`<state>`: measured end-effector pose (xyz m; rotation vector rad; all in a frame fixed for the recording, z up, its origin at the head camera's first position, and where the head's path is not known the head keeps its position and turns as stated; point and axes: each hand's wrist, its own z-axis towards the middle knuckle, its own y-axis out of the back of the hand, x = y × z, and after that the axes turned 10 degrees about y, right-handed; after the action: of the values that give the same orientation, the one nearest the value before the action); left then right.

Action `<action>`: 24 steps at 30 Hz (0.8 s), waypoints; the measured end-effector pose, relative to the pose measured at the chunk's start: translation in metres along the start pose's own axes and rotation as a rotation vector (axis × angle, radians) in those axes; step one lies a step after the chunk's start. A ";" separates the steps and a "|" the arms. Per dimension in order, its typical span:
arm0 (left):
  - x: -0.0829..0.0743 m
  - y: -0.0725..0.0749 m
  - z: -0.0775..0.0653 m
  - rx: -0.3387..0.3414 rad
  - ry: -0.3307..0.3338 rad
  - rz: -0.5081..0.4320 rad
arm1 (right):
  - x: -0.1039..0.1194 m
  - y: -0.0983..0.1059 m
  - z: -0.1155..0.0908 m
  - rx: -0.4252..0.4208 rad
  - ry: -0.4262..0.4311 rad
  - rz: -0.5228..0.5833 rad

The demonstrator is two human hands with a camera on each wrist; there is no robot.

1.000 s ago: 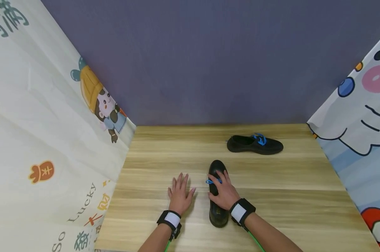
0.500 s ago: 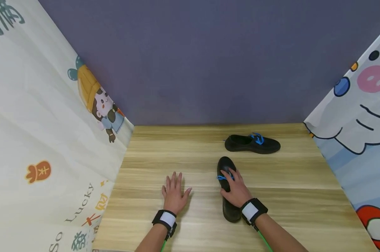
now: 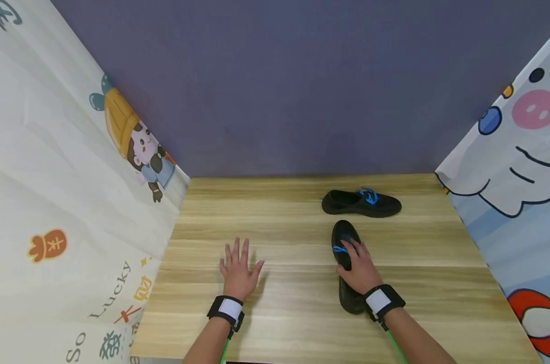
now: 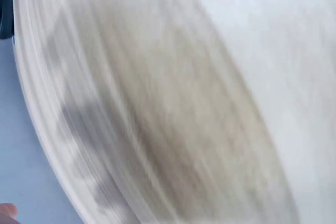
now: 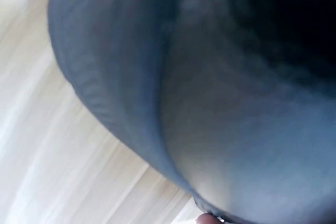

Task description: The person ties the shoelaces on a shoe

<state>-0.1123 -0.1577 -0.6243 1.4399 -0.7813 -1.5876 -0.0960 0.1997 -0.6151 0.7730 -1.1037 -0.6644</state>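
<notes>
A black shoe [image 3: 346, 231] with blue laces lies lengthwise on the wooden table, its toe toward the back. My right hand [image 3: 362, 270] grips it from above, fingers over the laces and thumb at its left side. Up close in the right wrist view, the dark side of the shoe [image 5: 113, 66] fills much of the picture. My left hand [image 3: 238, 277] is apart to the left, fingers spread and holding nothing. Only a fingertip of it shows at the corner of the left wrist view, over blurred wood. The matching shoe [image 3: 384, 205] lies sideways behind, toe pointing right.
The wooden table [image 3: 275, 313] ends at a dark blue-grey back wall [image 3: 275, 101]. A white printed curtain [image 3: 74, 177] borders the left side, and a cartoon-printed one [image 3: 493, 172] the right. Green cables run from both wrist straps.
My right hand has slid the gripped shoe to the right and a little back, closer to the other shoe. My left hand has moved left and slightly back. The head view has shifted slightly.
</notes>
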 end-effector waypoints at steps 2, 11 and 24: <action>0.002 0.003 0.001 0.014 0.017 0.002 | -0.005 0.004 -0.002 -0.003 -0.006 -0.004; 0.008 0.011 0.004 0.066 0.080 -0.019 | -0.027 0.014 -0.008 -0.027 -0.006 -0.012; 0.009 0.003 -0.001 0.056 0.040 -0.046 | -0.039 0.028 -0.014 -0.041 -0.038 -0.015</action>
<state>-0.1107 -0.1671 -0.6261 1.5347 -0.7797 -1.5777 -0.0929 0.2492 -0.6160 0.7373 -1.1163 -0.7147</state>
